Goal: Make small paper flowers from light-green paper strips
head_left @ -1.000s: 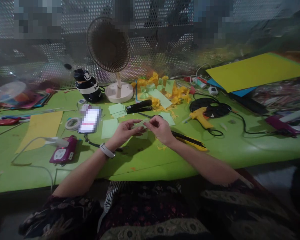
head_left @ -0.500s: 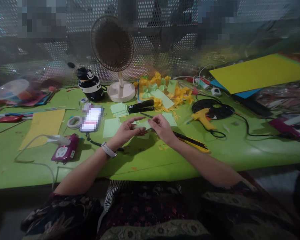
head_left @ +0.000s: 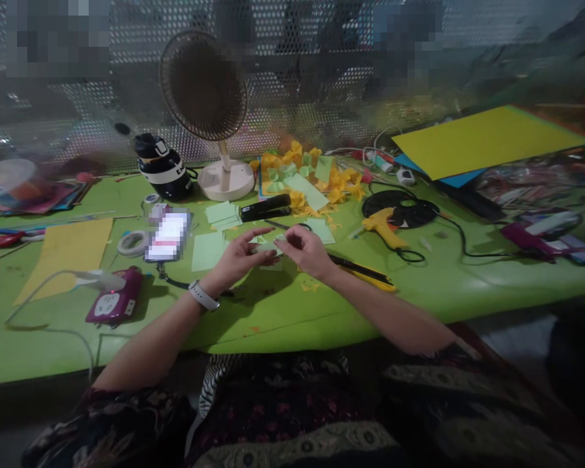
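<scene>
— While the green desk [head_left: 283,312] is this crowded, what worries you most, starting big?
— That yellow sheet [head_left: 482,140] at the far right corner lies propped on other things, so a nudge could slide it. Then the fan [head_left: 203,84] at the far edge: if it blows, I judge loose paper would scatter.
— And the glue gun [head_left: 380,227]?
— It sits right of the middle, its cord looping toward the right edge. An elbow catching that cord could drag it. The cutter [head_left: 365,274] lies just beside the right forearm, which may brush it.
— The hands?
— Left hand [head_left: 236,257] and right hand [head_left: 306,250] meet above the desk's middle, in front of the stapler [head_left: 264,207]. Each pinches one end of the small pale green paper [head_left: 272,247] between thumb and fingertips, and the left's other fingers spread free.
— So the risk there?
— Such a light pinch on a small slip: pull unevenly and it could tear, or drop among the scraps [head_left: 308,286] below.
</scene>
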`<state>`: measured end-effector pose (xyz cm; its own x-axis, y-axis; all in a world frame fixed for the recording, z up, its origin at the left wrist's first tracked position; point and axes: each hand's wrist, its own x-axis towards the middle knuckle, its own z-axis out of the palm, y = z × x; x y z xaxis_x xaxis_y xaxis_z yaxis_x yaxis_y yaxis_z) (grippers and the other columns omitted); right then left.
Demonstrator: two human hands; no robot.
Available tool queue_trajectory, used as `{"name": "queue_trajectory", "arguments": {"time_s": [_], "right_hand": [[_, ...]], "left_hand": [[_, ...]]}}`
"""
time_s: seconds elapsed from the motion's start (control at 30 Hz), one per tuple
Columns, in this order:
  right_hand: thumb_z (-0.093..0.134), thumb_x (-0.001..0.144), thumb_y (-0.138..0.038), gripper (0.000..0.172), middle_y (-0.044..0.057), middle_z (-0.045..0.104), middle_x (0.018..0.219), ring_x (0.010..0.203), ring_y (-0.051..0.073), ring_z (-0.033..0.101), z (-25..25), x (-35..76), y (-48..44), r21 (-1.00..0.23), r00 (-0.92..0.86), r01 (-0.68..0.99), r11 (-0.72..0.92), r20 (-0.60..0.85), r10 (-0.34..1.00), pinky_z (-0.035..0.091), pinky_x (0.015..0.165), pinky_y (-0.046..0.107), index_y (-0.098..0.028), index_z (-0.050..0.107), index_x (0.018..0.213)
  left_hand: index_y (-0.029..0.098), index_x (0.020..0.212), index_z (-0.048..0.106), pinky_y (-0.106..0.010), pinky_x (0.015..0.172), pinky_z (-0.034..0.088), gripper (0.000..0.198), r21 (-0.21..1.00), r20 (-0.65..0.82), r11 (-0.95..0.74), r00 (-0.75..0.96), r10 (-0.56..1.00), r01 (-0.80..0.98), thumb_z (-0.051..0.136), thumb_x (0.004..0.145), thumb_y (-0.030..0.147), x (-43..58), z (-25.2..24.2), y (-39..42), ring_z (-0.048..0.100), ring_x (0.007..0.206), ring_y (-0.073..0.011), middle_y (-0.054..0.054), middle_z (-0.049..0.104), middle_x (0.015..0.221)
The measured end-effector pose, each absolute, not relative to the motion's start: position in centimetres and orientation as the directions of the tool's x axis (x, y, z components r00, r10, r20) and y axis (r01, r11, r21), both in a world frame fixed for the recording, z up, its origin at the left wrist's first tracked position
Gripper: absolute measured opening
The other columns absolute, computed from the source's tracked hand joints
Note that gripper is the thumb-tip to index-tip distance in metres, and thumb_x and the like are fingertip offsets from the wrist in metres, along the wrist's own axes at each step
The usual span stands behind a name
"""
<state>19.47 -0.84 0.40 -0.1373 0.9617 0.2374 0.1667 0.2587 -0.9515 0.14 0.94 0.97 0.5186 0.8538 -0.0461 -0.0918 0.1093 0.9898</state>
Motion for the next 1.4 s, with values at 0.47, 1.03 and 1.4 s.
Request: {"name": "queue_trajectory", "arguments": {"time_s": [0.47, 1.03, 1.4], "right_hand": [[0.069, 0.081, -0.065, 0.047, -0.004, 0.05, 0.064, 0.056, 0.011, 0.046, 0.1, 19.6, -0.6, -0.938, -0.185, 0.198, 0.285, 0.25, 0.95, 0.037, 0.05, 0.025, -0.022, 0.05, 0.076], [0.08, 0.073, -0.061, 0.048, -0.005, 0.057, 0.06, 0.047, 0.008, 0.05, 1.7, 20.2, -0.4, -0.99, -0.163, 0.031, 0.136, 0.129, 0.978, 0.039, 0.043, 0.022, -0.021, 0.053, 0.078], [0.091, 0.061, -0.033, 0.035, 0.003, 0.072, 0.061, 0.044, 0.009, 0.061, 1.5, 19.9, -0.1, -0.986, -0.303, -0.1, -0.137, -0.101, 0.948, 0.044, 0.039, 0.019, -0.011, 0.07, 0.08]], "left_hand": [[0.013, 0.135, 0.055, -0.035, 0.084, 0.062, 0.068, 0.99, -0.042, 0.11, 0.548, 0.836, -0.091, 0.084, 0.076, 0.028, -0.2, 0.9, 1.1, 0.077, 0.08, -0.0188, -0.002, 0.075, 0.077], [0.012, 0.13, 0.056, -0.029, 0.075, 0.06, 0.065, 0.997, -0.059, 0.077, 0.538, 0.841, -0.012, 0.085, 0.074, 0.027, -1.3, 1.7, 2.1, 0.076, 0.078, -0.0172, -0.001, 0.075, 0.072], [0.014, 0.13, 0.056, -0.028, 0.07, 0.058, 0.065, 1.0, -0.02, 0.007, 0.55, 0.835, 0.024, 0.084, 0.074, 0.029, -1.4, 1.8, 2.2, 0.074, 0.07, -0.016, 0.001, 0.072, 0.068]]}}
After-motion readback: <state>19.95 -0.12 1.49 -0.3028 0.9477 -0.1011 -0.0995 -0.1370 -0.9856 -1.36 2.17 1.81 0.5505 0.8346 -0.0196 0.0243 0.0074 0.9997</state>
